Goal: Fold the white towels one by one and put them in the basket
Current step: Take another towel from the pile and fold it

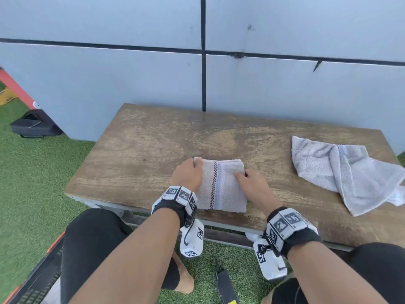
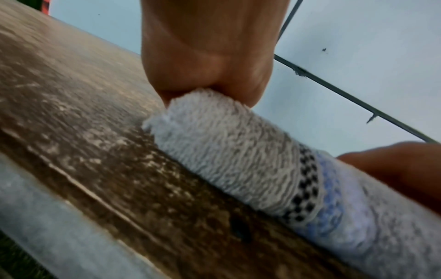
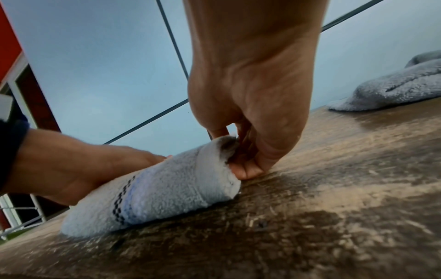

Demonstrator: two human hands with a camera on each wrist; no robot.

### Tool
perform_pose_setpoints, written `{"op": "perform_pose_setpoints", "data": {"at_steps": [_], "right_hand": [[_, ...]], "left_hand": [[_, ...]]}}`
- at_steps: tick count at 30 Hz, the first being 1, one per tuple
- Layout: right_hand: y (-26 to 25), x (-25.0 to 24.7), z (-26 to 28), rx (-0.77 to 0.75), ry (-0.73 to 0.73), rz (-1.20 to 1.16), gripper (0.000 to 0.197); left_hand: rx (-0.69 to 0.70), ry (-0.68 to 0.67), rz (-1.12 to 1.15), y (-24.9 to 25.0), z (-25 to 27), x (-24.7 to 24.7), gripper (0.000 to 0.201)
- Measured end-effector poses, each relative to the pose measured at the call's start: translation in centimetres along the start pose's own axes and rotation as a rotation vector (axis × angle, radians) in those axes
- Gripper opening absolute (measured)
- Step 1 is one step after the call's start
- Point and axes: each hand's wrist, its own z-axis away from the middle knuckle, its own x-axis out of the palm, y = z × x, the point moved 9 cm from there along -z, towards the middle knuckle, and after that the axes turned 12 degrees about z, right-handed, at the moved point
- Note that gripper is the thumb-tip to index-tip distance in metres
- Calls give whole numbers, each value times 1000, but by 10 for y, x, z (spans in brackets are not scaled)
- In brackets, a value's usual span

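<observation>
A folded white towel [image 1: 221, 185] with a black checked stripe and a blue band lies on the wooden table [image 1: 142, 145] near its front edge. My left hand [image 1: 187, 173] grips the towel's far left corner, fingers curled over the edge [image 2: 205, 98]. My right hand [image 1: 247, 178] pinches the far right corner between thumb and fingers [image 3: 238, 151]. The towel [image 3: 152, 190] rests on the wood. A second white towel [image 1: 344, 172] lies crumpled and unfolded at the table's right end. No basket shows clearly.
A grey panelled wall [image 1: 197, 62] stands right behind the table. Green artificial turf [image 1: 32, 183] surrounds it. A black case [image 1: 32, 126] sits on the turf at the left. A dark crate-like edge [image 1: 37, 279] shows at the bottom left beside my knee.
</observation>
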Motion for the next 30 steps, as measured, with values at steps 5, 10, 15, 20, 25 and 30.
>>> {"op": "perform_pose_setpoints", "data": {"at_steps": [5, 10, 15, 20, 25, 30], "right_hand": [[2, 2, -5, 4, 12, 42, 40], [1, 4, -8, -11, 20, 92, 41], [2, 6, -7, -1, -21, 105, 38], [-19, -21, 11, -145, 152, 184, 45], [-25, -9, 26, -371, 78, 548, 55], [-18, -22, 39, -344, 237, 695, 33]], "left_hand": [[-6, 73, -25, 0, 1, -5, 52], [-88, 21, 39, 0, 8, -5, 45], [-48, 12, 234, 9, 24, -7, 39], [207, 182, 219, 33, 22, -28, 43], [316, 109, 19, 51, 34, -26, 38], [148, -141, -149, 16, 34, -7, 79]]}}
